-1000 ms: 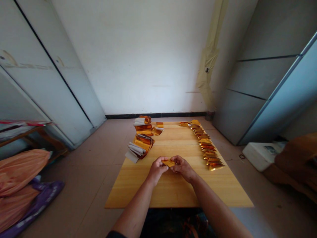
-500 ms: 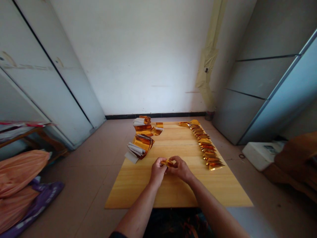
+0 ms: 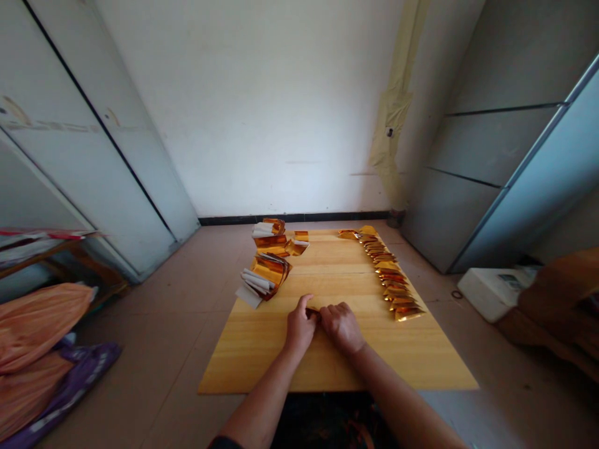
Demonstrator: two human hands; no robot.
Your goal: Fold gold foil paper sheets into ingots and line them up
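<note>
A small piece of gold foil paper [image 3: 314, 310] sits between my two hands, low over the wooden table, mostly covered by fingers. My left hand [image 3: 300, 323] pinches its left side, with the index finger raised. Curled over the right side is my right hand [image 3: 343, 324], knuckles up. To the left lie loose stacks of gold foil sheets [image 3: 271, 268] with grey-white backs. Along the right side runs a row of folded gold foil pieces [image 3: 393, 280], overlapping one another.
The wooden board table [image 3: 253, 368] stands before a white wall [image 3: 281, 125]. Grey cabinets [image 3: 468, 162] rise on the right, pale wardrobe doors [image 3: 116, 137] on the left. Orange and purple bags [image 3: 42, 362] lie at lower left; a white box [image 3: 491, 290] is on the right.
My right hand has rolled over, its fingers now curled down on the foil paper. My left index finger has lifted, and less of the foil shows. The stacks and the row have not moved.
</note>
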